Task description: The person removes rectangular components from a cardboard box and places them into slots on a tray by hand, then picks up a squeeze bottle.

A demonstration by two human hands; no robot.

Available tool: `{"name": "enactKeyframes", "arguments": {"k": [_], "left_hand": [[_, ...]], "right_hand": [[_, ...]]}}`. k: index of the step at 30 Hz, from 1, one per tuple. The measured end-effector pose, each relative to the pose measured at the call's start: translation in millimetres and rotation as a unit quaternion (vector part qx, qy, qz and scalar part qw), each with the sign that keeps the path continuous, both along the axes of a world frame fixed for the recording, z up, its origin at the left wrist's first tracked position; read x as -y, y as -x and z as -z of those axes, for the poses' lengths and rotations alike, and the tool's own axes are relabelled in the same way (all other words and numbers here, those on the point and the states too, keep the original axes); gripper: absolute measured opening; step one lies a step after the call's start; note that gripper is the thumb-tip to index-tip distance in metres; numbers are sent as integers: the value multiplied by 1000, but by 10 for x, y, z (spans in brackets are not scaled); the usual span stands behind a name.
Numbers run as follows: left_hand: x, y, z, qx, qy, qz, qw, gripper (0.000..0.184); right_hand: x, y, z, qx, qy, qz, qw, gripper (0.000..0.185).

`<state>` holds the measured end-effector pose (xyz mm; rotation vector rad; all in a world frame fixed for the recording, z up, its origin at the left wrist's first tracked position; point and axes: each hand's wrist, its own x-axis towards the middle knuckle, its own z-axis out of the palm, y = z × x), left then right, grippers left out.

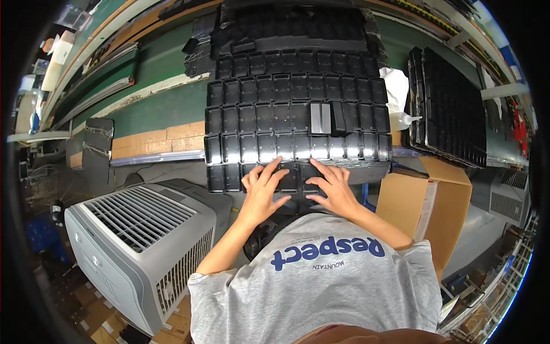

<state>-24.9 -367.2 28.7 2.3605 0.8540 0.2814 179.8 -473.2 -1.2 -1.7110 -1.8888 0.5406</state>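
Observation:
Rows of black rectangular trays (246, 118) lie side by side in front of me, forming a wide grid. My left hand (265, 186) rests at the nearest row, fingers spread, its fingertips on the black pieces. Beside it, my right hand (332, 184) has its fingers apart too, touching the same row a little to the right. Between the hands sits a dark piece (291, 179) of that row. A grey block (320, 118) lies on the grid further back, with a black block (339, 118) leaning against its right side.
An open cardboard box (401, 200) stands at the right, near my right arm. A large grey vented machine (143, 229) is at the left. Stacked black trays (452, 109) stand on the green bench (166, 103) at the right, near a white bottle (404, 120).

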Motion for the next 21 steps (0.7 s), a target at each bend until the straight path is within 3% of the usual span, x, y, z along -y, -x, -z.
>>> {"name": "enactKeyframes", "arguments": {"k": [7,10,12,15,17,21], "left_hand": [[23,-67,-19,-10,-9,-66,998,70],[-177,-271,-107,54,-9,-45,997,74],[-300,-432,-187,109,2,-28,994,77],[-614,-930,-223,101,-43,2,994,82],[-786,-1137,-86,59,-9,42,997,81],[-642,-1060,-424,99,71,60,991,81]], "right_hand": [[-85,62,23,7,-12,-3,1000,42],[-196,-81,-418,-3,12,15,1000,50],[-467,-302,-581,9,-95,89,992,63],[-854,-487,-608,97,-78,112,986,76],[-1009,-540,-444,137,-8,88,987,85],[-804,-531,-795,42,-30,33,998,79]]}}
